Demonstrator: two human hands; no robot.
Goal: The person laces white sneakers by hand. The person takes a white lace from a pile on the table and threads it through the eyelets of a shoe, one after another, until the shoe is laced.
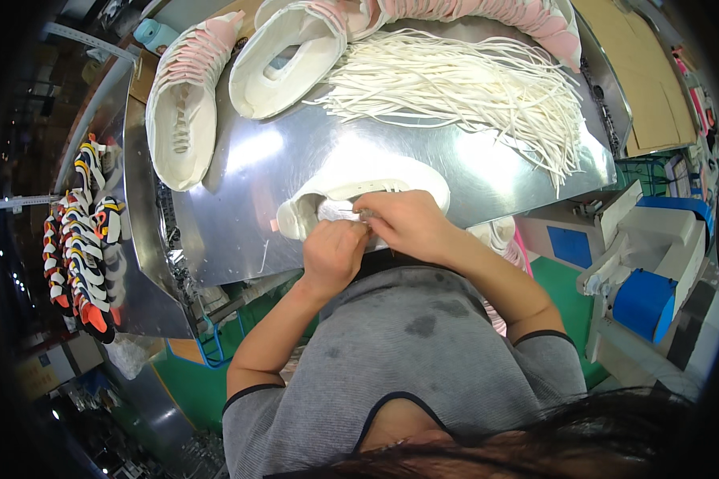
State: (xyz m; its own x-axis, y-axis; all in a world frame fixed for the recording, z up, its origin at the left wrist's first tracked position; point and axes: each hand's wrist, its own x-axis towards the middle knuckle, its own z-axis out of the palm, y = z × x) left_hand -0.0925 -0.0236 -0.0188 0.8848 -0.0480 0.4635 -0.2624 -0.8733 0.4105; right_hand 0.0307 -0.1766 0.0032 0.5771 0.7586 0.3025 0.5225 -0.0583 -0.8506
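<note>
A white sneaker (375, 177) lies on its side at the near edge of a shiny metal table (248, 207). My left hand (333, 251) grips the shoe's opening by the heel end. My right hand (402, 222) is closed over the shoe's tongue area, fingers pinched on something small that I cannot make out. Both hands touch each other over the shoe. A big loose heap of white shoelaces (463, 88) lies on the table beyond the shoe.
Rows of white and pink sneakers stand at the far left (185, 104), the far middle (284, 56) and along the back (487, 16). A rack of colourful shoes (84, 231) is on the left. Cardboard (643, 80) and a white and blue machine (639, 263) are on the right.
</note>
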